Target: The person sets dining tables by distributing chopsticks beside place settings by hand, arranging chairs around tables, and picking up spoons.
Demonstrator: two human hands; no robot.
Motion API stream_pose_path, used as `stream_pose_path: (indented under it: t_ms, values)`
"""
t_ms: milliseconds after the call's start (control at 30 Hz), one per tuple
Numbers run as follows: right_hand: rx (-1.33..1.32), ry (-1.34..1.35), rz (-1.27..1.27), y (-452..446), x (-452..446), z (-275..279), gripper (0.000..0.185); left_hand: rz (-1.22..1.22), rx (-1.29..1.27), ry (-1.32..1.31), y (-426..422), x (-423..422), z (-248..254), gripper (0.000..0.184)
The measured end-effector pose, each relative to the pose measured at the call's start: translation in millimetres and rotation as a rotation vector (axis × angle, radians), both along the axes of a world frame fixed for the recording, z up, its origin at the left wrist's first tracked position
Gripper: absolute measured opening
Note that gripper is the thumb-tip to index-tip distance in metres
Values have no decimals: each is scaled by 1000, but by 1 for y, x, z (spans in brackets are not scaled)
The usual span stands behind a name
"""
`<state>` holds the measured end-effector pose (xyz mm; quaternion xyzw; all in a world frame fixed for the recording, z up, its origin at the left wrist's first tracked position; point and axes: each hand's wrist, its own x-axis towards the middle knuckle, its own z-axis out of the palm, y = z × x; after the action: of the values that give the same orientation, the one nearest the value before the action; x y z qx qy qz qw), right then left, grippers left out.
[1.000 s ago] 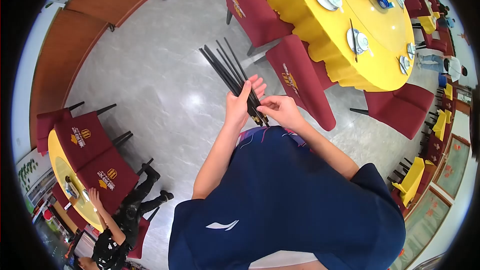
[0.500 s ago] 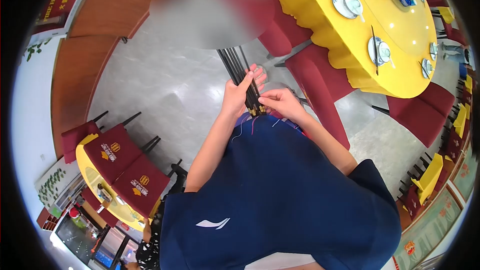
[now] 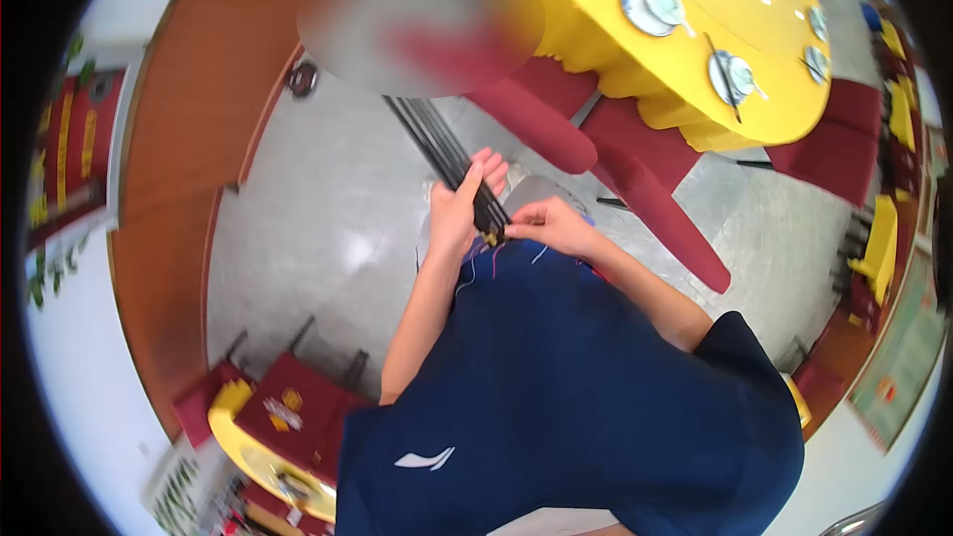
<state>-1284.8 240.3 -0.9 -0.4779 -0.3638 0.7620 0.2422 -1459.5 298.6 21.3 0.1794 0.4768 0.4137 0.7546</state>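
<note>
A bundle of black chopsticks (image 3: pixel 434 144) slants up and left in front of the navy shirt. My left hand (image 3: pixel 464 201) is wrapped round the bundle, its thumb lying across the sticks. At the gold-coloured lower ends, my right hand (image 3: pixel 549 225) pinches the chopsticks between thumb and fingers. A blurred oval covers the view above, hiding the bundle's far tips.
A round table with a yellow cloth (image 3: pixel 596 15) stands at upper right, bearing bowls on plates (image 3: pixel 652 9) and chopsticks. Dark red chairs (image 3: pixel 665 208) surround it. Another yellow-edged table (image 3: pixel 230 427) is at lower left. A wooden partition (image 3: pixel 179 189) runs along the left.
The view has turned and shifted, so the left wall and its red sign show more. Both hands stay on the chopsticks. The person at lower left is out of view.
</note>
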Motion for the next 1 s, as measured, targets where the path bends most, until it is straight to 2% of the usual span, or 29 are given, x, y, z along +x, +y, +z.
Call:
stream_pose_path:
  t_ms: [100,200,267,467,633,700,733,767,833,900,1000]
  values:
    - [103,-114,-31,8,-31,5,18,-129,55,-41,26,-30,6,47]
    - [143,-125,-201,10,-65,14,18,-253,109,-76,48,-56,12,49]
    - [24,-97,-285,11,-81,21,19,-312,99,-107,59,-68,12,47]
    - [57,-253,-428,1,-121,35,18,-490,39,-203,73,-85,-3,45]
    - [-21,-209,-593,10,-127,51,17,-684,75,-207,103,-72,-1,46]
    - [-51,-216,-646,25,-110,52,17,-689,1,-225,121,-61,2,48]
    - [35,-208,-713,35,-95,47,17,-674,9,-168,131,-57,-2,49]
    - [121,-197,-779,47,-78,43,16,-641,-4,-228,146,-56,-2,46]
    - [193,-302,-774,82,-26,32,15,-600,-5,-182,172,-56,1,48]
    - [141,-328,-806,131,34,18,15,-577,-38,-144,195,-58,-8,49]
    - [50,-431,-847,206,128,-54,16,-508,-117,-27,222,-67,-18,52]
